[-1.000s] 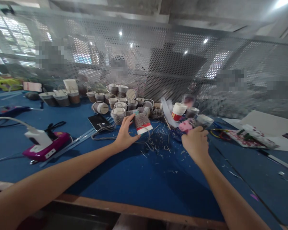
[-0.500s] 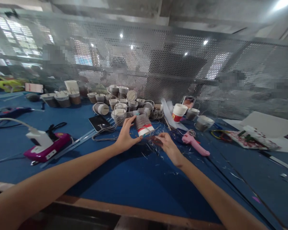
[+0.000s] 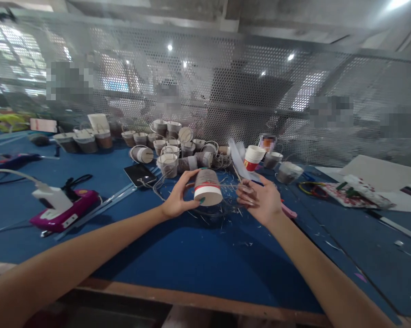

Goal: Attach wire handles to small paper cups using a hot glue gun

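Head camera: I see the left forearm stretched forward, its hand [image 3: 178, 197] clasping a red-banded white paper cup [image 3: 208, 196] wrapped in grey cord [image 3: 207, 176], tilted base toward the person above the blue tabletop [image 3: 192, 259]. The right hand [image 3: 264, 200], fingers curled, pinches a strand drawn sideways from it. Beyond, stacked white paper cups [image 3: 255, 153] show a red label [image 3: 249, 165], its marking unreadably small.

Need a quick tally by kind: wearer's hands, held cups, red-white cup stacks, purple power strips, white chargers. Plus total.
Hands: 2 (left hand, right hand)
Held cup: 1
Cup stack: 1
Power strip: 1
Charger: 1
Total: 6
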Demonstrator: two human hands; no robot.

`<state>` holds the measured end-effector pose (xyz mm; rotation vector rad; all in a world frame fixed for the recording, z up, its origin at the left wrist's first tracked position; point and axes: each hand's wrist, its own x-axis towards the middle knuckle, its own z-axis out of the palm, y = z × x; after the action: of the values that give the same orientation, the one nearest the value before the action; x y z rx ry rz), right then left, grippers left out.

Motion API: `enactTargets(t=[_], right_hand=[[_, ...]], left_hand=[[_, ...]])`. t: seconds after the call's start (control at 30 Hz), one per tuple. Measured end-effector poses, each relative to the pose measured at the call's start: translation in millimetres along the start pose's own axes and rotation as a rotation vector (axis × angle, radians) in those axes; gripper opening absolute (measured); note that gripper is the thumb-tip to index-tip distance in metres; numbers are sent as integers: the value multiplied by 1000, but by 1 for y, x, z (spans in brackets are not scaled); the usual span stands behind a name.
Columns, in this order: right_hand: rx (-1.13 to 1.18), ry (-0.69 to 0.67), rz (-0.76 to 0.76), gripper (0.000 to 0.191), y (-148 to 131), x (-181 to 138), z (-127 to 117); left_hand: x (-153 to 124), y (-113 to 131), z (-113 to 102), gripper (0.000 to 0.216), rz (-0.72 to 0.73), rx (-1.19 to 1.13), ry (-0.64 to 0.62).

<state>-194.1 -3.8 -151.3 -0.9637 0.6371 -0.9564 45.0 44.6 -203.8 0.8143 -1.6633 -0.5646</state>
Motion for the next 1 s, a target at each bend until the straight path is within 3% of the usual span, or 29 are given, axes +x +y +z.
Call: enactTargets(t=[0.07, 0.13, 0.3, 0.4, 0.47, 0.5, 0.63, 0.7, 0.83, 1.0], right_hand=[[-151, 177, 16, 30, 5, 7, -5], [-393, 359, -75, 28, 13, 12, -10], [-1136, 621, -747, 19, 24, 12, -19], [-1162, 665, -986, 22, 21, 7, -18], [-1006, 569, -1025, 29, 20, 3, -14], [-909, 450, -996, 29, 21, 0, -11], [-577, -196, -596, 11, 32, -11, 4], [-513, -374, -396, 10, 39, -16, 10], [-523, -482, -235, 9, 45, -18, 15], [-446, -420, -211, 12, 42, -13, 13]], left_hand=[[0, -1, 0, 74, -32, -64, 10], [1, -2, 0, 74, -66, -63, 39], [4, -6, -1, 76, -33, 136, 155], [5, -7, -1, 78, 11, 234, 177], [5, -7, -1, 80, 18, 298, 176], [5, -7, -1, 81, 19, 332, 174], [5, -2, 1, 83, 36, 429, 161], [5, 0, 1, 83, 56, 443, 140], [4, 0, 2, 83, 92, 457, 130], [4, -4, 3, 81, 93, 393, 137]])
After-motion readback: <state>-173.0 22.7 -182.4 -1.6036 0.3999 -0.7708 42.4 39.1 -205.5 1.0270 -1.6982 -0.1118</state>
